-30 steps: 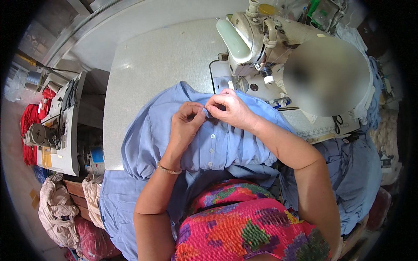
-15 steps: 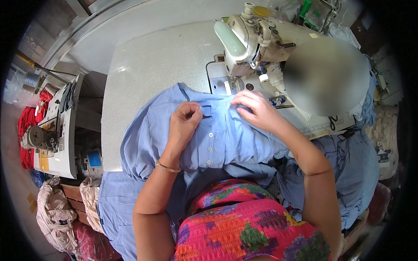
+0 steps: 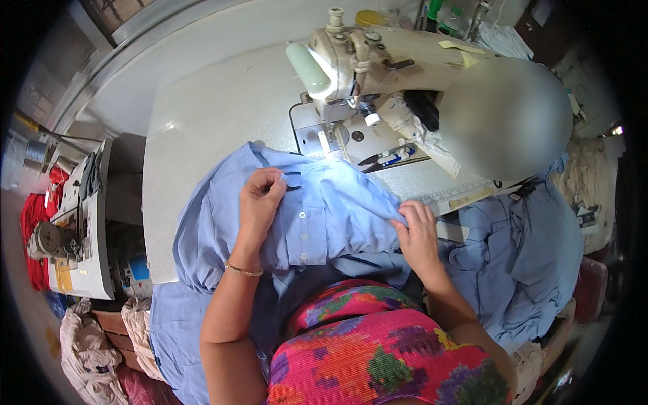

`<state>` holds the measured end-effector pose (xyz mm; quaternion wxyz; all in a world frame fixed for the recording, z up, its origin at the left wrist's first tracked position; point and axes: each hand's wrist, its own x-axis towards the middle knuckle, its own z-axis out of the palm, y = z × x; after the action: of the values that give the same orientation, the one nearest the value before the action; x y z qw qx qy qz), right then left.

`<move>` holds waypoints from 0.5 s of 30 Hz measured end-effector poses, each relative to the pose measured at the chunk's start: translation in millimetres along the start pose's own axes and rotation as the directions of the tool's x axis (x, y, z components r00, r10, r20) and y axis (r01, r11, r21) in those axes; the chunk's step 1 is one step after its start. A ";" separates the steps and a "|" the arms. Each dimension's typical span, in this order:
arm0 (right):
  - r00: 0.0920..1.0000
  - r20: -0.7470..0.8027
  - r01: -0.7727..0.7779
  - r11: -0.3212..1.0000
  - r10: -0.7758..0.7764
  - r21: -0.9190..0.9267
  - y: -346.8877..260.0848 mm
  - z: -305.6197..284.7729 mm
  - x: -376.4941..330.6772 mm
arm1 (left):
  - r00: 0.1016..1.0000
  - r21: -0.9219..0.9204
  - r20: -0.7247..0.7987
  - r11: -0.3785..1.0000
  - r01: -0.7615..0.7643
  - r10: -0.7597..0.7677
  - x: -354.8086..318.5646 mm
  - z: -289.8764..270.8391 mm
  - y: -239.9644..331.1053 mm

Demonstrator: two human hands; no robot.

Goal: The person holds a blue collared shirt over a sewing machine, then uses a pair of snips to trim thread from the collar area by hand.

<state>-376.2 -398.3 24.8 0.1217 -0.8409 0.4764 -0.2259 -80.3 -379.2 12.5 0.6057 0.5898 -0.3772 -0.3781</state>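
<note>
A light blue buttoned shirt lies bunched on the sewing table, its row of white buttons facing up. My left hand is closed in a pinch at the shirt front, beside a small dark strip above the buttons. Exactly which bit of cloth its fingertips grip is hard to make out. At the shirt's right edge, my right hand has thumb and fingers closed on the cloth. The shirt's far edge reaches the needle area of a white sewing machine.
Dark-handled snips lie right of the needle plate. More blue garments are heaped at the right. A second machine with red cloth stands at the left, above pale cloth bundles. A blurred disc covers part of the right.
My right hand has moved from the shirt's top edge near the needle down to its right edge. My left hand stays pinched by the dark strip. The view has shifted.
</note>
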 end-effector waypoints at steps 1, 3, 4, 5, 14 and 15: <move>0.992 0.081 -0.107 0.979 0.094 0.173 -5.5 -0.5 1.1 | 1.000 -0.007 -0.009 1.000 0.013 -0.013 -0.8 -1.6 0.7; 0.937 0.264 -0.332 0.819 0.229 0.468 -17.3 -3.6 3.1 | 0.999 -0.229 0.005 0.972 0.046 -0.046 -4.1 -2.4 7.0; 0.922 0.324 -0.388 0.513 0.213 0.766 -23.4 7.2 5.2 | 0.998 -0.335 0.014 0.940 0.065 -0.064 -7.4 -4.4 11.5; 0.914 0.369 -0.389 0.109 0.168 0.915 -32.6 18.8 9.7 | 1.000 -0.383 -0.013 0.924 0.005 -0.011 -11.4 -8.1 17.6; 0.997 0.063 -0.069 -0.188 -0.034 0.980 -209.4 54.8 151.1 | 0.841 -0.450 -0.304 0.711 -0.541 0.448 -28.4 -116.1 130.4; 0.986 -0.164 0.164 -0.013 -0.026 0.986 -228.5 43.9 166.3 | 0.813 -0.459 -0.348 0.671 -0.582 0.466 -30.5 -123.5 152.2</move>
<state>-110.1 -423.1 126.6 0.6427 -0.5243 0.1226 -0.5450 20.1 -295.8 161.9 0.8656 0.2929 -0.3437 -0.2166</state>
